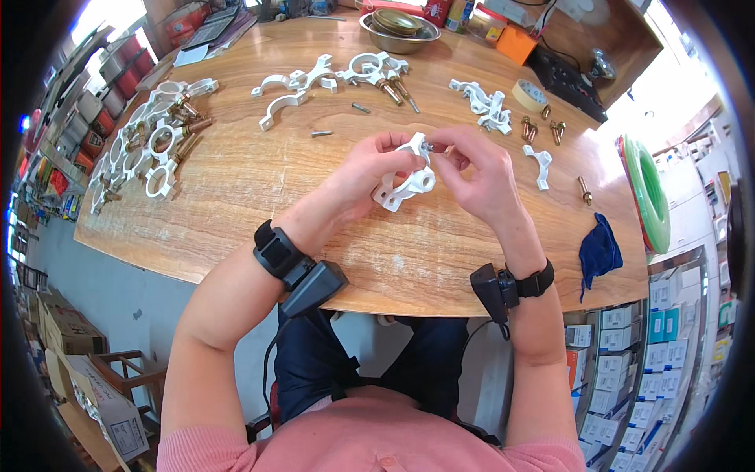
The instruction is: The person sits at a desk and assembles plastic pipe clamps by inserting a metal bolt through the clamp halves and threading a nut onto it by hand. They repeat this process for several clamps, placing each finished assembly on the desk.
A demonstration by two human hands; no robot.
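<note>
Head view: on the wooden tabletop (259,208), at far left, lies a crowded row of white ring clamps (152,141) with brass-coloured bolts among them. Next come loose white curved pieces (282,103), then two small grey screws (322,134) lying apart from each other. Near the middle, the left hand (363,175), with a black strapped device (303,271) on its wrist, has its thumb and fingers closed around a white clamp (410,189), held tilted just above the tabletop. Beyond that hand are another ring clamp (352,66) with bolts beside it, and a metal bowl (413,44) near the far edge. At the upper end of the held clamp, the right hand (485,167) has thumb and forefinger narrowed on a small silver fastener (425,147), partly hidden by the fingertips. Farther right lie joined white parts (494,112), a tape roll (522,101), a few short brass bolts (557,132), a single white half-clamp (542,164), one lone bolt (585,191) and a dark blue cloth pouch (600,248). Green coiled tubing (654,200) stands just past the right edge.
</note>
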